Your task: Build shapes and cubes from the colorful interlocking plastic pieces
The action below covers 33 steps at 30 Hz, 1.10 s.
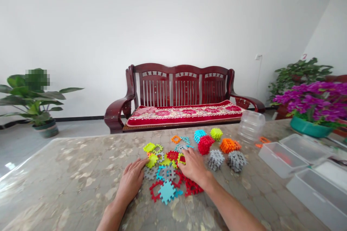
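Interlocking plastic tiles with toothed edges lie in a loose pile on the table. At the pile's left edge my left hand (132, 177) rests with its fingers stretched out, the fingertips beside a yellow-green tile (152, 161). My right hand (195, 166) reaches over the pile from the right, its fingers closed on a yellow-green square frame tile (181, 158). Close to that hand are a red tile (172, 155) and a grey tile (169, 172). A light-blue solid tile (167, 191) lies nearest me, over a red frame tile (155, 190).
Stacked tiles stand behind and right: blue (200, 135), red (206, 145), yellow-green (216, 134), orange (230, 145), grey (216, 160). A clear container (251, 126) and open plastic boxes (282, 160) sit rightward, near a flower pot (311, 126). A wooden bench (184, 83) stands beyond the table.
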Each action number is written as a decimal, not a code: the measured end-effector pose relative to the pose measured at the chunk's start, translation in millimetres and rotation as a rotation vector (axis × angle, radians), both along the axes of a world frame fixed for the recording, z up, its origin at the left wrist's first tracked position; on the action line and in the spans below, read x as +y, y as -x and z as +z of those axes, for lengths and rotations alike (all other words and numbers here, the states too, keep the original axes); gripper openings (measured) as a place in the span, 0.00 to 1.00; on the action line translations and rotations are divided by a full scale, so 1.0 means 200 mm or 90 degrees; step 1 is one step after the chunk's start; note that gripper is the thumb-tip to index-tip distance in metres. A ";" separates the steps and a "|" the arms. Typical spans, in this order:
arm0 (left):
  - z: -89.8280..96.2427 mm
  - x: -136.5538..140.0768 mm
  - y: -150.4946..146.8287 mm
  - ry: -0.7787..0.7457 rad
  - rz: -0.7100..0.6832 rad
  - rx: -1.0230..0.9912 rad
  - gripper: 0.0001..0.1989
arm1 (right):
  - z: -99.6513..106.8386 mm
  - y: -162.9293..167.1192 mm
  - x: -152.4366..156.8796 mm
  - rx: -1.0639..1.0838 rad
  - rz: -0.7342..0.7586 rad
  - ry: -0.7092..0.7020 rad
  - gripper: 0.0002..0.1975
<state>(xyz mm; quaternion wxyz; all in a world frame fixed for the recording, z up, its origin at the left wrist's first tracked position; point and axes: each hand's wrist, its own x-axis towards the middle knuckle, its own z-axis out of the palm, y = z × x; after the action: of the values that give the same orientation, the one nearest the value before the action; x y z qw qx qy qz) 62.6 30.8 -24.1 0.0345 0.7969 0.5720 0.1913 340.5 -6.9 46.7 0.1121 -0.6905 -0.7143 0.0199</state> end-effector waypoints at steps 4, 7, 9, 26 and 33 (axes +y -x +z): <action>0.00 0.00 0.00 0.002 -0.005 0.010 0.24 | 0.03 0.04 0.02 -0.013 0.000 -0.001 0.22; 0.00 0.00 0.00 0.004 -0.005 0.010 0.25 | 0.03 0.06 0.04 -0.022 0.000 0.022 0.18; 0.00 0.00 0.00 0.006 -0.004 0.010 0.24 | 0.03 0.06 0.05 -0.017 0.001 0.030 0.16; -0.03 0.02 0.02 -0.017 -0.005 0.001 0.24 | 0.18 -0.76 0.34 0.264 -0.052 -0.271 0.33; -0.09 0.03 0.04 -0.031 -0.012 -0.003 0.24 | 0.07 -1.14 0.52 0.184 -0.160 -0.175 0.36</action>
<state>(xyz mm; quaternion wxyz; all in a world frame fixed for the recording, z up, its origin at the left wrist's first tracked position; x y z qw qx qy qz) 55.3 37.5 -41.3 0.0180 0.8024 0.5595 0.2071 569.0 96.1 61.3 0.3081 -0.7423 -0.5950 0.0069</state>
